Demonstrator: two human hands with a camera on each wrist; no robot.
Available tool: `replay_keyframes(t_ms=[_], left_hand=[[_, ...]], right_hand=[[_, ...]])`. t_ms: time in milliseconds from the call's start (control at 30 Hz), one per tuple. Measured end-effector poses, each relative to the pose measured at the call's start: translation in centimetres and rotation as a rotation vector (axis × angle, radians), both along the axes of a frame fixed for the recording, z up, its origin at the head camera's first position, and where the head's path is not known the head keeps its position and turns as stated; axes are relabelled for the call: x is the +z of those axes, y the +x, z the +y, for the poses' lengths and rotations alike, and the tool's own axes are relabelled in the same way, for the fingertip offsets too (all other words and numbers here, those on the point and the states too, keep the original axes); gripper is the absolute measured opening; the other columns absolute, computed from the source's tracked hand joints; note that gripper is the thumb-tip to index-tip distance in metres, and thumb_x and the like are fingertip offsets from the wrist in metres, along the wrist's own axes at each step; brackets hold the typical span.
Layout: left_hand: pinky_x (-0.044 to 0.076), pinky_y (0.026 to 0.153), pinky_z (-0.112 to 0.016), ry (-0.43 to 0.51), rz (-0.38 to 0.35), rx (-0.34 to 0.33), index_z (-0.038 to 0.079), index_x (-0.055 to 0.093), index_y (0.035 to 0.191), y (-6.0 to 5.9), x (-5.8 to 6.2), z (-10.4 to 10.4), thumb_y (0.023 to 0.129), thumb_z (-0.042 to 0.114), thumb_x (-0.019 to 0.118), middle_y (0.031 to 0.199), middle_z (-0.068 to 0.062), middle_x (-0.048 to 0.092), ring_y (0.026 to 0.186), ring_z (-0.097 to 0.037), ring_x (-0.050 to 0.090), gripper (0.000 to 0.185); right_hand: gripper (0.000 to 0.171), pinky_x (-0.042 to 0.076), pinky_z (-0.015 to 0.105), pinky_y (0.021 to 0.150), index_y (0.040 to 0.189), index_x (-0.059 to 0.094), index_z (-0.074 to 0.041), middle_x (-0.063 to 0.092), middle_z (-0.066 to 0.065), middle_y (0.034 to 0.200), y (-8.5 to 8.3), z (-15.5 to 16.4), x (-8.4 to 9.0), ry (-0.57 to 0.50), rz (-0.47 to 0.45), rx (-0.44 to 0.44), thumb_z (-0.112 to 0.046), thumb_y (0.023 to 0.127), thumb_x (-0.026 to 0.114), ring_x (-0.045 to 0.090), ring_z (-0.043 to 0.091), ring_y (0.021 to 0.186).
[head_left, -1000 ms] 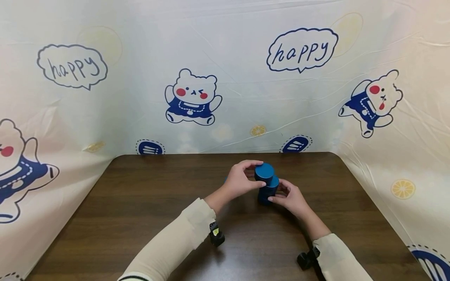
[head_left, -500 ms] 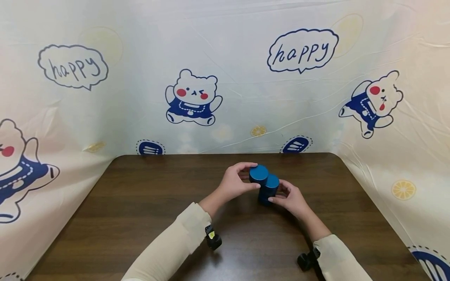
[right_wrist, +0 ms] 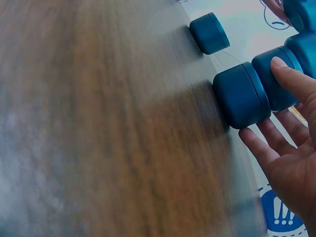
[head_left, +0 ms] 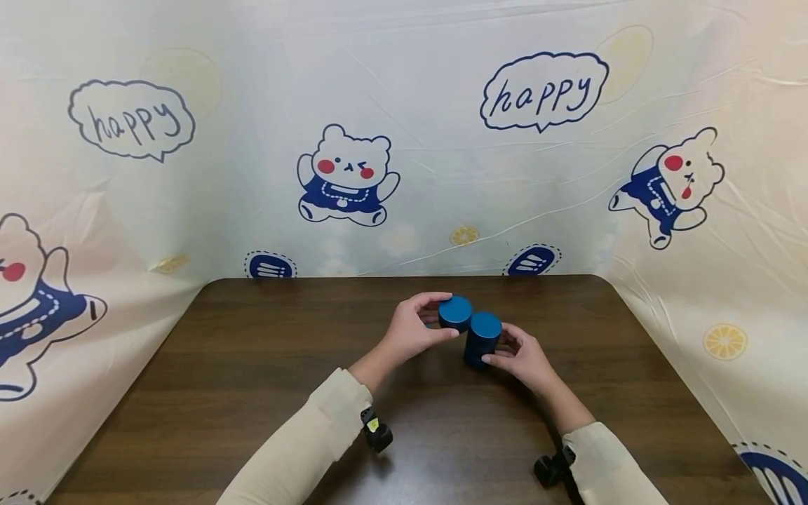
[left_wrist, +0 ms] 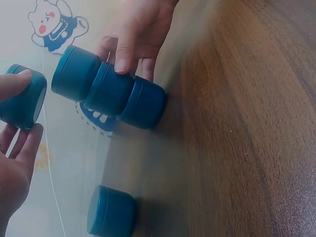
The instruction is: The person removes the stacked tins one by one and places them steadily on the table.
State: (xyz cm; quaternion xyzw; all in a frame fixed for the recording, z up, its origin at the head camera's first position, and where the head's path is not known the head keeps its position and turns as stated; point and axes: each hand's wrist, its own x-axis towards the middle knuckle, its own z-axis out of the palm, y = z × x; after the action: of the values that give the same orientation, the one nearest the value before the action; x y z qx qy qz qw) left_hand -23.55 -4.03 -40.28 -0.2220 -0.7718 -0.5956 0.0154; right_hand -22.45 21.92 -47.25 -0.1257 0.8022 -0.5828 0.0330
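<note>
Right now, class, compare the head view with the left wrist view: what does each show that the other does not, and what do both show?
Only the head view: the "happy" speech bubbles, the cream sleeves and the black wrist cameras.

Only the left wrist view: a lone blue container standing on the table.

Both: the left hand holding another container, the right hand gripping the stack, the table and the bear-print backdrop.

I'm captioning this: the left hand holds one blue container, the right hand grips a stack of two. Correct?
Not quite: the left wrist view shows the stack is three high. The left hand does hold one blue container, and the right hand grips the stack.
</note>
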Motion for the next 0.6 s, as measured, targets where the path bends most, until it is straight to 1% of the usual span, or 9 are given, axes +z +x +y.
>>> replay_keyframes(t_ms=[133,200,433,600], left_hand=[[0.051,0.094,-0.045,0.024,0.0,0.005,0.011,0.064,0.127,0.0,0.0,-0.3,0.076,0.01,0.085,0.124,-0.009,0.061,0.108,-0.025,0.061,0.055],[0.051,0.095,-0.045,0.031,-0.003,0.009,0.011,0.064,0.127,0.0,-0.1,-0.5,0.076,0.01,0.085,0.124,-0.009,0.061,0.109,-0.025,0.061,0.055],[0.052,0.094,-0.037,0.026,-0.023,0.023,0.014,0.064,0.127,0.1,-0.3,-0.9,0.076,0.01,0.085,0.127,-0.007,0.06,0.112,-0.024,0.06,0.055],[0.052,0.094,-0.036,0.018,-0.027,0.027,0.013,0.064,0.127,0.3,-0.5,-1.3,0.076,0.01,0.084,0.127,-0.008,0.059,0.112,-0.025,0.06,0.055]], right_hand=[[0.059,0.052,0.038,0.093,0.133,0.053,-0.005,0.06,0.019,0.123,0.0,0.0,-0.1,0.001,0.002,-0.008,-0.012,0.081,0.08,0.058,0.035,0.114],[0.059,0.052,0.037,0.093,0.133,0.053,-0.004,0.06,0.019,0.122,0.0,0.0,-0.1,-0.003,0.003,-0.009,-0.011,0.081,0.08,0.058,0.035,0.114],[0.059,0.052,0.037,0.093,0.133,0.053,-0.004,0.06,0.019,0.123,0.0,0.0,-0.1,-0.006,-0.002,-0.007,-0.012,0.081,0.08,0.058,0.035,0.114],[0.059,0.052,0.039,0.094,0.133,0.052,-0.003,0.059,0.019,0.123,0.0,0.0,-0.1,-0.004,-0.007,-0.006,-0.012,0.082,0.08,0.057,0.036,0.115]])
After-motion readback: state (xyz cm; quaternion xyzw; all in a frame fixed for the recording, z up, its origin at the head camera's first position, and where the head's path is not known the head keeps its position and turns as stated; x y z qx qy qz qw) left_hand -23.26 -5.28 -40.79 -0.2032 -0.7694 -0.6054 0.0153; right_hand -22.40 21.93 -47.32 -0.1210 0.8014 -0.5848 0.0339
